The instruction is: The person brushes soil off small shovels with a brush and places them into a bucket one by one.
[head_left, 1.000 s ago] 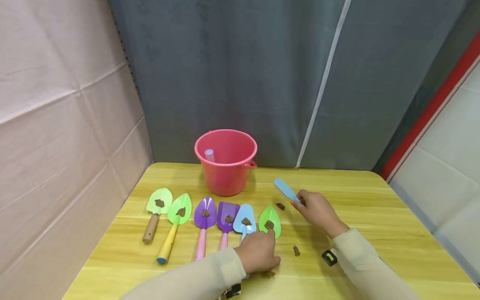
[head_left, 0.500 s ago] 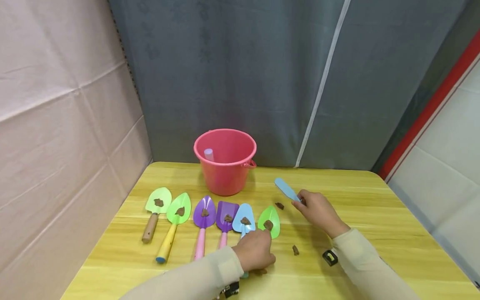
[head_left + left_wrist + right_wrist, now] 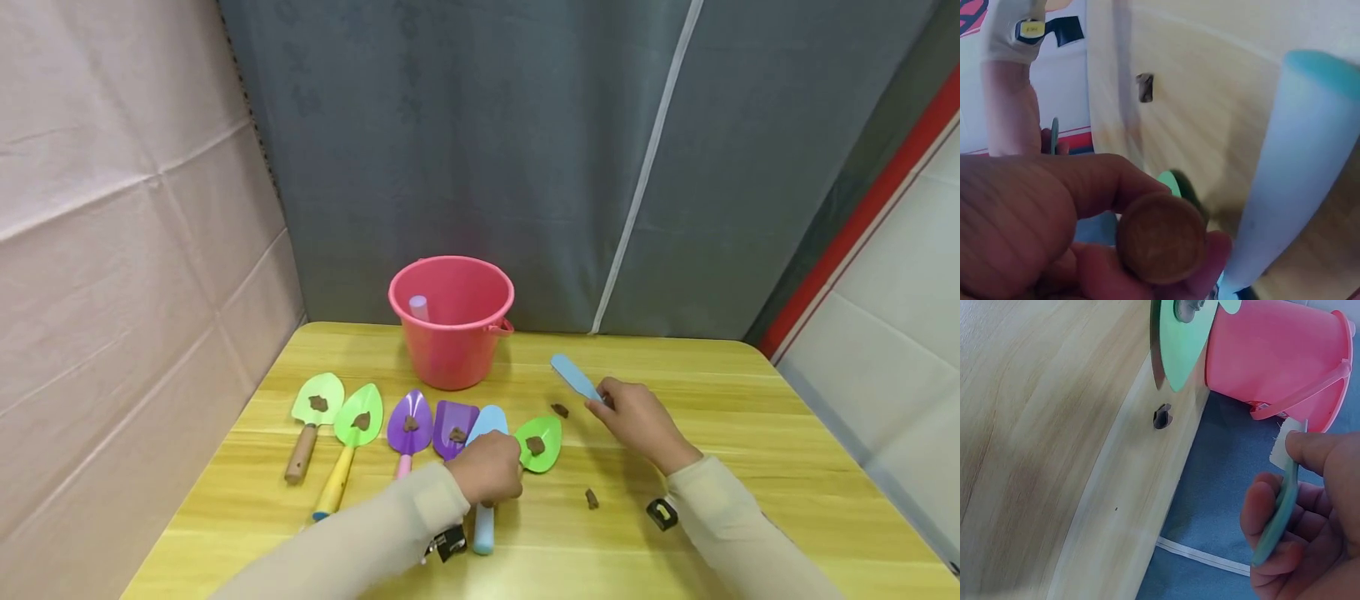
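In my left hand (image 3: pixel 489 468) I grip the round wooden handle (image 3: pixel 1161 239) of a green trowel. Its leaf-shaped blade (image 3: pixel 542 444) points up and to the right with a brown lump (image 3: pixel 535 446) on it. Right beside that hand lies a light blue trowel (image 3: pixel 491 418), its thick handle (image 3: pixel 1300 156) large in the left wrist view. My right hand (image 3: pixel 641 422) pinches a slim light blue brush (image 3: pixel 576 377), held with its head up and to the left. Short white bristles (image 3: pixel 1285 442) show near the thumb in the right wrist view.
Left of the hand lie a purple square-bladed shovel (image 3: pixel 453 421), a purple trowel (image 3: pixel 409 414), a green one (image 3: pixel 360 412) and a pale green one (image 3: pixel 318 392), each bearing a brown lump. A pink bucket (image 3: pixel 452 358) stands behind. Loose brown bits (image 3: pixel 592 498) lie on the table (image 3: pixel 720 392).
My left hand has moved left and slightly up, tilting the green trowel so its blade leans right. It now covers part of the blue trowel. The right hand has hardly moved.
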### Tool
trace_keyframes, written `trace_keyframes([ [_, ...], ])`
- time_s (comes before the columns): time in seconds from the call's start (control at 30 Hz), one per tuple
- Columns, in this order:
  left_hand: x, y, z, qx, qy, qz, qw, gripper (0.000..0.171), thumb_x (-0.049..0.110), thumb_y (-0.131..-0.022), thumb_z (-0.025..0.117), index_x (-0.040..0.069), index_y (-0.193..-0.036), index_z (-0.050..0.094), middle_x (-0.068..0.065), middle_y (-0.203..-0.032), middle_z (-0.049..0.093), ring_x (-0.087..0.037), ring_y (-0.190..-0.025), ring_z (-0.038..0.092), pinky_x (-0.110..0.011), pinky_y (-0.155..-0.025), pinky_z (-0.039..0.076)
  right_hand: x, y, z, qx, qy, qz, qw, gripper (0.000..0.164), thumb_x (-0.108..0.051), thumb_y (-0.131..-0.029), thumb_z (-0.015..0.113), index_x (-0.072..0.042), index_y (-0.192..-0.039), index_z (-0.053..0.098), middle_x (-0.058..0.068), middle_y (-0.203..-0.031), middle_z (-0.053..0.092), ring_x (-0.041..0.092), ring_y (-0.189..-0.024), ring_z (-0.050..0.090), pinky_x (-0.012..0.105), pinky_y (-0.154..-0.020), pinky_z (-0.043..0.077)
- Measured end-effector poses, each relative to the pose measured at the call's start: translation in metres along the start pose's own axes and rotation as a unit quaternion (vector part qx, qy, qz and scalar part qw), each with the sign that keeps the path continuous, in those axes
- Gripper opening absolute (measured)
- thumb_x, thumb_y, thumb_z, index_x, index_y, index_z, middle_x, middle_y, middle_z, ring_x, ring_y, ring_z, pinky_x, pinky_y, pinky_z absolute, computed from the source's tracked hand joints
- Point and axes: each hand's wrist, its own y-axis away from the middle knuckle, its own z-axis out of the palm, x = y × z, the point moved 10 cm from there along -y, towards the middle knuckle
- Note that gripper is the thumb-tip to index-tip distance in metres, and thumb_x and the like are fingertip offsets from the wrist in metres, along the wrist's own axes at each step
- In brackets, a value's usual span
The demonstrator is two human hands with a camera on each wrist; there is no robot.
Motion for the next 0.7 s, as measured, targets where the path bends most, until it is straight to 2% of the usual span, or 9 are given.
trace_keyframes([
  [0.13, -0.006, -0.002, -0.006, 0.0, 0.025, -0.012, 0.9996, 0.029, 0.003, -0.073, 0.067, 0.014, -0.055, 0.048, -0.001, -0.056, 0.049, -0.013, -0.045, 0.047, -0.023, -0.041, 0.042, 0.001, -0.001, -0.002, 0.002, 0.001, 0.0, 1.0, 0.015, -0.02, -0.096, 0.066, -0.006, -0.091, 0.062, -0.002, -0.06, 0.047, 0.011, -0.05, 0.037, 0.026, -0.046, 0.031],
  [0.4, -0.018, -0.007, -0.031, 0.023, 0.067, -0.001, 0.9975, 0.038, 0.002, -0.075, 0.064, 0.018, -0.055, 0.036, 0.003, -0.055, 0.033, -0.011, -0.052, 0.035, -0.024, -0.046, 0.032, -0.002, 0.0, -0.009, 0.012, -0.001, -0.007, 1.0, 0.015, -0.02, -0.096, 0.066, -0.006, -0.091, 0.063, -0.003, -0.06, 0.048, 0.01, -0.05, 0.037, 0.027, -0.046, 0.031],
  [0.57, -0.031, -0.008, -0.041, 0.012, 0.09, -0.024, 0.9956, 0.035, 0.006, -0.08, 0.067, 0.016, -0.059, 0.041, 0.002, -0.058, 0.036, -0.013, -0.052, 0.039, -0.025, -0.048, 0.036, -0.015, 0.002, -0.005, 0.016, 0.002, -0.022, 1.0, 0.015, -0.021, -0.095, 0.068, -0.009, -0.089, 0.062, -0.006, -0.058, 0.046, 0.007, -0.047, 0.035, 0.024, -0.044, 0.03],
  [0.7, -0.036, -0.009, -0.048, 0.023, 0.081, -0.032, 0.9959, 0.033, 0.011, -0.079, 0.071, 0.015, -0.061, 0.044, 0.003, -0.058, 0.039, -0.014, -0.054, 0.042, -0.027, -0.051, 0.038, -0.035, 0.005, 0.003, 0.015, -0.001, -0.046, 0.999, 0.013, -0.02, -0.094, 0.07, -0.01, -0.089, 0.063, -0.008, -0.058, 0.045, 0.005, -0.047, 0.034, 0.023, -0.044, 0.03],
])
